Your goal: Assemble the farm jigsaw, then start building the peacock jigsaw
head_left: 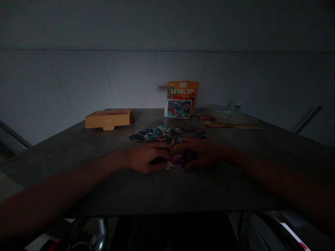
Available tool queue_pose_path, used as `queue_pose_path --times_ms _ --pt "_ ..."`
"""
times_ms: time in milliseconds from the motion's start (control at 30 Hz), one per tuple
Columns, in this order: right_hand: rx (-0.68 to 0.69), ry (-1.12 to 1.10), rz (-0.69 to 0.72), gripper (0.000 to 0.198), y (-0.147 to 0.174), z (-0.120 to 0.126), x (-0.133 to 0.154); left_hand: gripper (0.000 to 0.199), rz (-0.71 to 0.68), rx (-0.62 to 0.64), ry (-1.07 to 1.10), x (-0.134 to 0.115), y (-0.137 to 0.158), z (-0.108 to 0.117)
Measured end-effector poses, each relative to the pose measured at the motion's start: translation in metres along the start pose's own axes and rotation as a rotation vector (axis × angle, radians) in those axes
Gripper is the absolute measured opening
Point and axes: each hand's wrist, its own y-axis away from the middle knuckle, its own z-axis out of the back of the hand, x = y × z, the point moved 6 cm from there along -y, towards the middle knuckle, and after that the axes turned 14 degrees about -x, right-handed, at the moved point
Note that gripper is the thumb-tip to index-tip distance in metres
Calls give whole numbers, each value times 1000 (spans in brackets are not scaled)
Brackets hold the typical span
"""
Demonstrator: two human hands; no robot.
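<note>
Both hands come together over the table in dim light, at the near side of a spread of colourful jigsaw puzzle pieces (162, 130). Between them lies a purple puzzle piece (177, 159), perhaps several joined; the seams are too dark to make out. My left hand (148, 157) grips its left side, fingers curved and thumb close to the near edge. From the right, my right hand (200, 153) holds the other side with bent fingers and thumb. The fingertips partly cover the piece and the pieces just behind it.
Behind the pieces, a small picture card (178, 108) leans on an upright orange "LEVEL UP!" box (195, 87). An orange box part (108, 121) lies at the left. Clear plastic wrap (222, 108) and a printed sheet (232, 122) are at the right. A pale wall stands behind the table (167, 195).
</note>
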Motion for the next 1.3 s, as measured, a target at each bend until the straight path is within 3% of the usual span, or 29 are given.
queue_pose_path --times_ms 767,1167,1300 --pt "7 -92 39 30 0 -10 3 31 -30 -14 1 -1 0 1" --pt "-22 -151 1 33 0 -6 4 32 -22 -11 -5 -1 0 2" --pt "-99 -163 42 38 0 -2 4 35 -21 -1 -8 -2 -1 1"
